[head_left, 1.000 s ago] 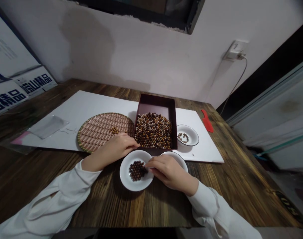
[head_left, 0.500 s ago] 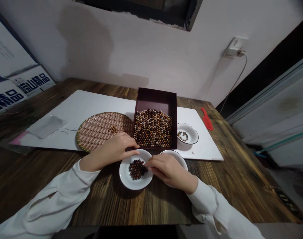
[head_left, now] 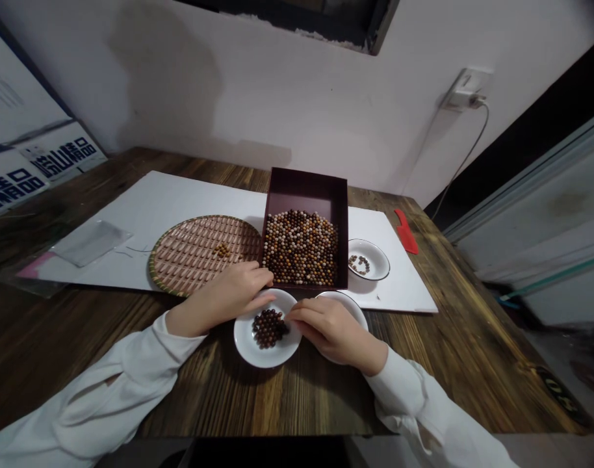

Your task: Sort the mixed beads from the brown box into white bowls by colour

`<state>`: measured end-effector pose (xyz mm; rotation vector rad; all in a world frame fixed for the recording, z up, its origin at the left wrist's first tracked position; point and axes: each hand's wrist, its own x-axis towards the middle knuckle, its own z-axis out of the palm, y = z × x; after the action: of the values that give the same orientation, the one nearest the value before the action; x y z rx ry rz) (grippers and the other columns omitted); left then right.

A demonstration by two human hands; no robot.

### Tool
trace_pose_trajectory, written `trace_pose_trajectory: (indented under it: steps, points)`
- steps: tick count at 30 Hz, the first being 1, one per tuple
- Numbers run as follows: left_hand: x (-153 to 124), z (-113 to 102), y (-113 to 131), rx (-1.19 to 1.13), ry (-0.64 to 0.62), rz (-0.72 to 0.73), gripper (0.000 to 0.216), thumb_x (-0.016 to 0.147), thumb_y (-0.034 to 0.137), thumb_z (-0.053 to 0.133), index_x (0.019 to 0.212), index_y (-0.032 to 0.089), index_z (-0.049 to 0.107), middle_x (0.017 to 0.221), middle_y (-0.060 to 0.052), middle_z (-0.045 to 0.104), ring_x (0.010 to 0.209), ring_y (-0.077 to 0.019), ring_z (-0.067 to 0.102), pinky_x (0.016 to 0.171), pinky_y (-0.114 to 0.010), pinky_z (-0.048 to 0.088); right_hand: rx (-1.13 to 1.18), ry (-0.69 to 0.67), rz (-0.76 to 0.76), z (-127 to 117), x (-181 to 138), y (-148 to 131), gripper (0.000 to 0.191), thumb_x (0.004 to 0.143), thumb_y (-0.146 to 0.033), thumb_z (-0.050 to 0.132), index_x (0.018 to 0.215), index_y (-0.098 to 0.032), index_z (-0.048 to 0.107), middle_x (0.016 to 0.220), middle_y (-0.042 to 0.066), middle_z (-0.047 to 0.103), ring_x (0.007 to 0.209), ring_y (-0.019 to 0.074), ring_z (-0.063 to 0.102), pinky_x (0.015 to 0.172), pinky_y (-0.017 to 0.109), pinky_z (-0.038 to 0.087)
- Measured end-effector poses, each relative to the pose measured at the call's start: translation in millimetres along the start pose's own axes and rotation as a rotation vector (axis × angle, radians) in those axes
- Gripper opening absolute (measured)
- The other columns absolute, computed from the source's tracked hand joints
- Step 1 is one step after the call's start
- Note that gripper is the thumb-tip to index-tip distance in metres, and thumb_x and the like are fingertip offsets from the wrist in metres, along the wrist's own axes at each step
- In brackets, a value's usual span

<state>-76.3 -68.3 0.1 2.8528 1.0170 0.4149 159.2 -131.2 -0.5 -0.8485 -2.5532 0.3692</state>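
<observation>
A white bowl (head_left: 268, 356) holding a small heap of dark brown beads (head_left: 268, 328) stands near the table's front edge. My left hand (head_left: 238, 286) lies at its upper left rim. Its thumb stretches over the bowl, apart from the other fingers, which are bent beside the box corner. On the bowl's right rim, my right hand (head_left: 331, 328) has its fingertips pinched together beside the dark beads; anything between them is hidden. Under that hand is a second white bowl (head_left: 348, 302), largely covered. Just behind both bowls, a maroon box (head_left: 309, 188) contains many mixed-colour beads (head_left: 301, 247).
To the left lies a round woven tray (head_left: 184, 253) with a few yellowish beads (head_left: 222, 249). A third bowl (head_left: 375, 253) with some beads sits right of the box, on a white board (head_left: 399, 292). Farther out are a red comb-like piece (head_left: 407, 234) and a clear plastic bag (head_left: 92, 244).
The view has shifted slightly. My left hand has drawn in a little, and my right fingertips have pulled back slightly from the dark beads.
</observation>
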Motion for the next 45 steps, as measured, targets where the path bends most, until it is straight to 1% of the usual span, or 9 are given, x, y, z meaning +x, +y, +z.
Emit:
trace_pose_trajectory:
  steps: [4,7,9,11,14,17,21,31,45]
  points:
    - [0,0,1,-0.003,0.002,-0.009,0.022,0.092,0.037,0.054,0.086,0.018,0.061,0.083,-0.004,0.061,0.080,-0.0203,0.058,0.072,-0.031,0.042,-0.071,0.168,0.024,-1,0,2,0.017,0.096,-0.019,0.046,0.104,-0.017,0.062,0.102,0.008,0.068,0.091,0.0176,0.058,0.077,0.033,0.045]
    - [0,0,1,0.003,-0.007,-0.020,0.021,0.092,0.037,0.054,0.086,0.018,0.061,0.083,-0.004,0.061,0.080,-0.0203,0.058,0.072,-0.031,0.042,-0.121,0.289,0.100,-2,0,4,0.018,0.095,-0.018,0.049,0.107,-0.018,0.062,0.111,0.009,0.066,0.104,0.0204,0.056,0.087,0.038,0.045]
    - [0,0,1,0.004,-0.015,-0.022,0.020,0.092,0.037,0.055,0.086,0.018,0.061,0.083,-0.004,0.061,0.080,-0.0203,0.058,0.072,-0.032,0.042,-0.138,0.328,0.158,-1,-1,6,0.019,0.095,-0.018,0.048,0.109,-0.018,0.062,0.115,0.010,0.064,0.110,0.0209,0.054,0.091,0.039,0.044]
    - [0,0,1,0.004,-0.022,-0.022,0.020,0.092,0.037,0.056,0.087,0.018,0.061,0.084,-0.004,0.061,0.080,-0.0203,0.058,0.072,-0.032,0.042,-0.166,0.304,0.230,1,-2,9,0.022,0.095,-0.020,0.048,0.113,-0.018,0.060,0.118,0.010,0.063,0.113,0.0219,0.053,0.093,0.040,0.044]
    - [0,-1,1,0.007,-0.024,-0.024,0.021,0.092,0.037,0.056,0.087,0.018,0.062,0.084,-0.004,0.061,0.080,-0.0202,0.058,0.071,-0.032,0.042,-0.249,0.186,0.337,6,-3,14,0.034,0.096,-0.028,0.047,0.126,-0.013,0.054,0.130,0.015,0.057,0.121,0.0261,0.050,0.098,0.044,0.042]
    - [0,-3,2,0.008,-0.022,-0.025,0.021,0.092,0.037,0.056,0.087,0.018,0.062,0.083,-0.004,0.061,0.080,-0.0201,0.058,0.071,-0.031,0.042,-0.315,0.095,0.350,10,-2,17,0.044,0.099,-0.036,0.040,0.135,-0.011,0.048,0.140,0.015,0.051,0.129,0.0270,0.045,0.101,0.045,0.040]
    - [1,-3,4,0.014,-0.021,-0.023,0.021,0.092,0.036,0.056,0.086,0.017,0.062,0.083,-0.004,0.061,0.080,-0.0204,0.058,0.071,-0.032,0.042,-0.369,0.042,0.360,10,1,17,0.045,0.100,-0.041,0.036,0.133,-0.015,0.052,0.140,0.013,0.051,0.128,0.0272,0.045,0.098,0.044,0.041]
    - [3,-4,5,0.028,-0.015,-0.027,0.023,0.093,0.037,0.053,0.083,0.017,0.061,0.081,-0.005,0.061,0.079,-0.0206,0.058,0.071,-0.032,0.041,-0.379,-0.006,0.364,8,2,16,0.046,0.101,-0.041,0.033,0.130,-0.013,0.054,0.131,0.011,0.058,0.117,0.0259,0.051,0.094,0.042,0.040]
    - [2,-4,5,0.028,-0.013,-0.024,0.026,0.094,0.038,0.051,0.083,0.017,0.061,0.081,-0.005,0.061,0.078,-0.0205,0.057,0.071,-0.032,0.041,-0.382,-0.024,0.365,6,2,15,0.045,0.101,-0.040,0.034,0.131,-0.012,0.053,0.128,0.012,0.060,0.113,0.0260,0.052,0.093,0.042,0.040]
